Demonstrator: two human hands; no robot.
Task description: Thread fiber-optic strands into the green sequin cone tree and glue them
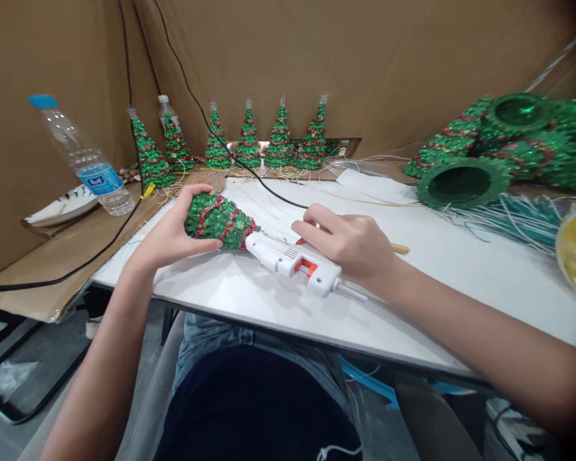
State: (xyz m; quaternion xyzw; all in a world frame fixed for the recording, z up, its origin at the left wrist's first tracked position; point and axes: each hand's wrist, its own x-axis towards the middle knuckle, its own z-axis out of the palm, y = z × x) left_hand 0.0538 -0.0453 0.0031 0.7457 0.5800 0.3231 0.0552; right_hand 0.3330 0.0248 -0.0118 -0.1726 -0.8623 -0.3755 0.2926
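My left hand [173, 227] is closed around a small green tinsel Christmas tree [216, 221] with red garland. The tree lies on its side over the white tabletop, its tip toward the right. My right hand [348, 243] has curled fingers at the handle side of a white hot glue gun [285, 256]; the handle itself is mostly hidden by the hand. The gun's nozzle end meets or overlaps the tree's tip; whether they touch I cannot tell. A glue stick [352, 292] sticks out of the gun's rear.
Several finished-looking trees [248, 137] stand along the cardboard back wall. More trees [461, 182] are heaped at the right, beside wire bundles [523, 224]. A tilted water bottle [96, 173] is at left. A black cord [249, 169] crosses the table [441, 282], and a wooden stick [400, 248] lies behind my right wrist.
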